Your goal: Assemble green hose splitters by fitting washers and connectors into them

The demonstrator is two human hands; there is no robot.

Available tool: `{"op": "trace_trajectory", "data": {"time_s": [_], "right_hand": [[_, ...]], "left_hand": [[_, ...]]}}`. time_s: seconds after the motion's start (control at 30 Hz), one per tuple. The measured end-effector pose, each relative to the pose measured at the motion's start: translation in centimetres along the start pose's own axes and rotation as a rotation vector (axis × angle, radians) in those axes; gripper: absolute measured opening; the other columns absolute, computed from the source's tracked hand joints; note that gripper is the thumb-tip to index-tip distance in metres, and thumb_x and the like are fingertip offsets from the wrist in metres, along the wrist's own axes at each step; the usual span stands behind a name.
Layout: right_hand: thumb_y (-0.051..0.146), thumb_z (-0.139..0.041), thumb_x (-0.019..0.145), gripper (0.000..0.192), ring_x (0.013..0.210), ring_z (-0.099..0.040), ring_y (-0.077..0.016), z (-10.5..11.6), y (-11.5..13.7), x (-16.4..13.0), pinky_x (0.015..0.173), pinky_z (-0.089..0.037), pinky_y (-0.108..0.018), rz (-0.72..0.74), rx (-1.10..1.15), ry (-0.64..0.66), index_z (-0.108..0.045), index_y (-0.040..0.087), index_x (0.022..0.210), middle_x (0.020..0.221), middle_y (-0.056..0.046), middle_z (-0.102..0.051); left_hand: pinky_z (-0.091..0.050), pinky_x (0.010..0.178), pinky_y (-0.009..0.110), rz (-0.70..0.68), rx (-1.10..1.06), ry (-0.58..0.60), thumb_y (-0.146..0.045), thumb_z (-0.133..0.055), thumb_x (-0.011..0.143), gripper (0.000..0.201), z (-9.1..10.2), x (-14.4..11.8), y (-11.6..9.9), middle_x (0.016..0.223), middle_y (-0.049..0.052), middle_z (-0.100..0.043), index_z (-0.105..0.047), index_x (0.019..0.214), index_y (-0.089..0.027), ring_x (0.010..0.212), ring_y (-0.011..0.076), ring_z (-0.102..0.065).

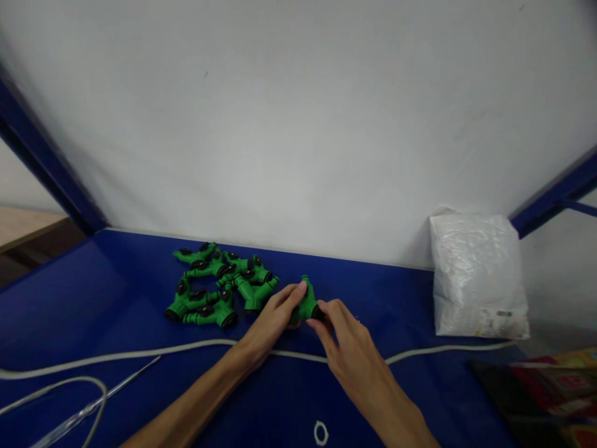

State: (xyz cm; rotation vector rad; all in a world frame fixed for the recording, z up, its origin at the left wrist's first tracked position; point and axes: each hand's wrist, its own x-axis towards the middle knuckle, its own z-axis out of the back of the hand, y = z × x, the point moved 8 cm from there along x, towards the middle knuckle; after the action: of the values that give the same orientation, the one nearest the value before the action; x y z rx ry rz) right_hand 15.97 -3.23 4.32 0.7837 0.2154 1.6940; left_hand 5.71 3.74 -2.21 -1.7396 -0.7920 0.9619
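Observation:
A green Y-shaped hose splitter point(308, 303) is held between both hands above the blue table. My left hand point(282, 305) is closed around its body, thumb along one branch. With fingers pinched, my right hand point(338, 320) grips the black collar point(319, 312) at the splitter's right end. The fingers hide part of the splitter. Just left of my left hand lies another green hose splitter point(254, 294), at the edge of a pile of several green hose splitters with black valve knobs point(205, 297).
A white cable point(186, 346) crosses the blue table point(410, 398) beneath my arms. Near the front lies a white ring point(321, 432). A white plastic package point(478, 274) leans at the back right, and a clear tube point(88, 407) lies front left. A white wall point(298, 124) rises behind.

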Motion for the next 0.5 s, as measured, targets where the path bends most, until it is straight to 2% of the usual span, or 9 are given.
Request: {"op": "trace_trajectory", "data": {"time_s": [0.1,0.17,0.23,0.3,0.37,0.43,0.5], "right_hand": [[0.048,-0.041,0.101,0.029,0.056,-0.061,-0.0163,-0.8,-1.9,-0.3,0.053,-0.049,-0.028,-0.303,0.286,-0.044,-0.045,0.024,0.085,0.067,0.002,-0.060],[0.053,-0.041,0.099,0.034,0.044,-0.055,-0.0138,-1.6,-2.8,-0.8,0.043,-0.043,-0.025,-0.429,0.427,-0.027,-0.043,0.025,0.082,0.058,0.005,-0.055],[0.054,-0.047,0.097,0.031,0.049,-0.059,-0.0153,-1.4,-2.8,-0.9,0.047,-0.048,-0.027,-0.366,0.383,-0.031,-0.049,0.023,0.094,0.065,0.003,-0.059],[0.051,-0.051,0.096,0.032,0.068,-0.067,-0.0202,-0.6,-1.8,-0.8,0.064,-0.055,-0.033,-0.161,0.202,-0.056,-0.052,0.023,0.112,0.083,-0.003,-0.066],[0.046,-0.046,0.099,0.029,0.082,-0.069,-0.0234,-0.4,-0.7,-0.9,0.074,-0.055,-0.038,-0.006,0.091,-0.048,-0.053,0.024,0.117,0.096,-0.008,-0.068],[0.041,-0.043,0.101,0.020,0.081,-0.070,-0.0218,-0.8,-0.8,-0.8,0.071,-0.054,-0.035,-0.034,0.139,-0.006,-0.052,0.025,0.108,0.092,-0.006,-0.069],[0.042,-0.045,0.101,0.017,0.063,-0.067,-0.0174,-1.3,-1.5,-0.8,0.058,-0.052,-0.028,-0.188,0.262,0.029,-0.047,0.025,0.100,0.076,0.000,-0.067]], "left_hand": [[-0.049,0.082,0.028,-0.032,0.027,-0.042,-0.064,-0.061,0.081,0.053,0.1,-0.3,-0.8,0.114,0.004,-0.063,-0.063,0.115,-0.024,0.107,0.0219,-0.056],[-0.050,0.081,0.028,-0.026,0.037,-0.075,-0.063,-0.062,0.080,0.053,0.3,-0.5,-0.9,0.115,0.005,-0.062,-0.062,0.116,-0.024,0.108,0.0228,-0.056],[-0.051,0.078,0.027,0.002,0.038,-0.094,-0.064,-0.062,0.079,0.054,0.4,-0.5,-0.7,0.112,0.005,-0.063,-0.063,0.115,-0.023,0.105,0.0228,-0.057],[-0.050,0.074,0.026,0.019,0.036,-0.097,-0.064,-0.062,0.079,0.052,0.5,-0.4,-0.5,0.105,0.004,-0.064,-0.065,0.111,-0.022,0.100,0.0217,-0.058],[-0.049,0.071,0.024,0.016,0.043,-0.100,-0.064,-0.062,0.078,0.050,0.5,-0.4,-0.5,0.097,0.002,-0.065,-0.066,0.106,-0.022,0.095,0.0204,-0.058],[-0.049,0.071,0.025,0.002,0.050,-0.109,-0.062,-0.063,0.079,0.047,0.5,-0.4,-0.8,0.095,0.001,-0.065,-0.066,0.104,-0.023,0.094,0.0203,-0.058],[-0.049,0.074,0.026,-0.022,0.061,-0.118,-0.060,-0.063,0.079,0.045,0.6,-0.5,-1.1,0.099,0.002,-0.066,-0.065,0.106,-0.024,0.098,0.0212,-0.058]]}}
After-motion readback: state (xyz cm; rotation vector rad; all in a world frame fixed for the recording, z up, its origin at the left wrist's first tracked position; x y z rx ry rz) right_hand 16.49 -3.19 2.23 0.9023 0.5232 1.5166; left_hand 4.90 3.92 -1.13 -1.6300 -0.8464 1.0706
